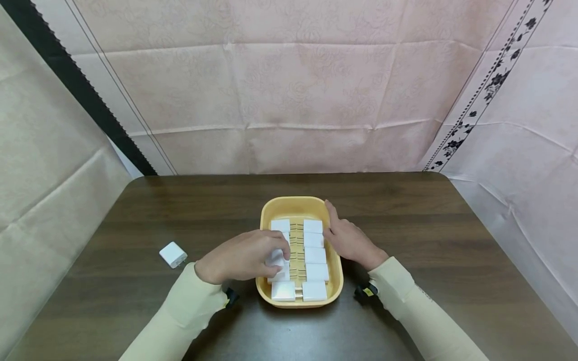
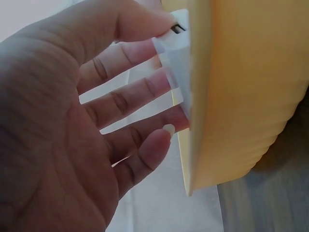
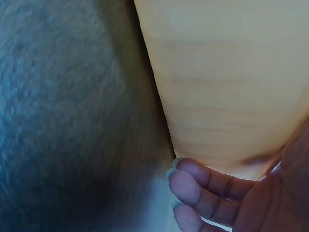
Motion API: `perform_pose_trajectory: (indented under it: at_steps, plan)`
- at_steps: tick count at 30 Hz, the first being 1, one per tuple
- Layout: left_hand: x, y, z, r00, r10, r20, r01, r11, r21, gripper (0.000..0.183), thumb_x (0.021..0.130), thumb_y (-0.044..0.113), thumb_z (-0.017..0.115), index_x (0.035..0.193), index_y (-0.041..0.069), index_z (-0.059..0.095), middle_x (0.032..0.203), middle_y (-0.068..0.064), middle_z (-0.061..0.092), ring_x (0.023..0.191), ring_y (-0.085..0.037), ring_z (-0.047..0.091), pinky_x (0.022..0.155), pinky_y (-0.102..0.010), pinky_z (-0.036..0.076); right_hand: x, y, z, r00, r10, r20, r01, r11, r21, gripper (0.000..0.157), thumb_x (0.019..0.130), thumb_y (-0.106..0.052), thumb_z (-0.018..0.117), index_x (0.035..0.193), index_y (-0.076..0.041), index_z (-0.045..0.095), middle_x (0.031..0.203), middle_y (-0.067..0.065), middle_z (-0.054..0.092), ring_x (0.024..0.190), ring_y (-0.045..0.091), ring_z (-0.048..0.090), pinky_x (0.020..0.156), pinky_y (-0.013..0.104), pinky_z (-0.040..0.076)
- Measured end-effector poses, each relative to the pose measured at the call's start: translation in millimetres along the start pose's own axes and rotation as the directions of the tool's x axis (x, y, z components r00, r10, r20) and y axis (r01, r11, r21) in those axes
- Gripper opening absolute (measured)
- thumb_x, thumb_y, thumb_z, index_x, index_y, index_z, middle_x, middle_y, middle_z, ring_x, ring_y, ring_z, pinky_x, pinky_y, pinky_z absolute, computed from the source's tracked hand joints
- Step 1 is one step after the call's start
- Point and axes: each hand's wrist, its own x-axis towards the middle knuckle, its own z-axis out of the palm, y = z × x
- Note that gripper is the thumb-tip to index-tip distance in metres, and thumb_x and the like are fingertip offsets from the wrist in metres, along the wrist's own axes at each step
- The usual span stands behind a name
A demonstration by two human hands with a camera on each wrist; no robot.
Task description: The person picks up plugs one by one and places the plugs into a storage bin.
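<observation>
A yellow plastic tray (image 1: 295,201) holds two columns of white power adapters (image 1: 315,255), their prongs pointing inward to the middle. My left hand (image 1: 249,254) reaches over the tray's left rim. Its thumb and fingers pinch a white power adapter (image 2: 175,50) in the left column; a dark prong shows by the thumb tip in the left wrist view. Part of that column is hidden beneath this hand. With my right hand (image 1: 349,239) I grip the tray's right rim, and curled fingertips (image 3: 186,186) show beside its outer wall in the right wrist view.
One more white power adapter (image 1: 173,254) lies on the dark wooden table (image 1: 217,193), left of the tray, prongs toward the right. Patterned cloth (image 1: 293,100) hangs behind the table's far edge and along both sides.
</observation>
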Motion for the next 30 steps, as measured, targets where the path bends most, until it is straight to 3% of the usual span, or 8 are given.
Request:
perform_pose_trajectory:
  at_steps: [7, 21, 30]
  plan:
    - [1.3, -0.7, 3.3, 1.0, -0.014, 0.017, 0.014, 1.0, 0.008, 0.019, 0.085, 0.016, 0.079, 0.103, 0.02, 0.073, 0.107, 0.009, 0.068, 0.092, -0.01, 0.058, 0.084, -0.027, 0.052, 0, 0, 0.5, 1.0, -0.001, -0.006, 0.001, 1.0, -0.005, 0.073, 0.104, -0.017, 0.042, 0.162, -0.009, -0.002, 0.061, 0.004, 0.049, 0.046, 0.014, 0.053, 0.046, 0.028, 0.042]
    - [3.6, -4.0, 8.5, 0.999, 0.041, 0.018, -0.042, 0.997, 0.058, 0.025, 0.079, 0.017, 0.085, 0.101, 0.018, 0.074, 0.101, 0.008, 0.069, 0.087, -0.008, 0.057, 0.084, -0.027, 0.051, 0, 3, 1.4, 0.999, -0.031, -0.014, 0.031, 0.999, -0.008, 0.073, 0.103, -0.016, 0.041, 0.162, -0.008, -0.002, 0.062, 0.004, 0.051, 0.046, 0.012, 0.054, 0.045, 0.028, 0.042]
    - [3.9, -4.7, 10.6, 0.999, 0.03, 0.032, -0.033, 0.996, 0.079, 0.028, 0.078, 0.021, 0.088, 0.102, 0.019, 0.074, 0.104, 0.009, 0.071, 0.088, -0.007, 0.058, 0.088, -0.029, 0.052, 0, 3, 1.8, 0.999, -0.031, -0.01, 0.031, 0.999, 0.006, 0.074, 0.103, -0.015, 0.041, 0.162, -0.008, -0.003, 0.062, 0.003, 0.05, 0.045, 0.012, 0.053, 0.045, 0.028, 0.042]
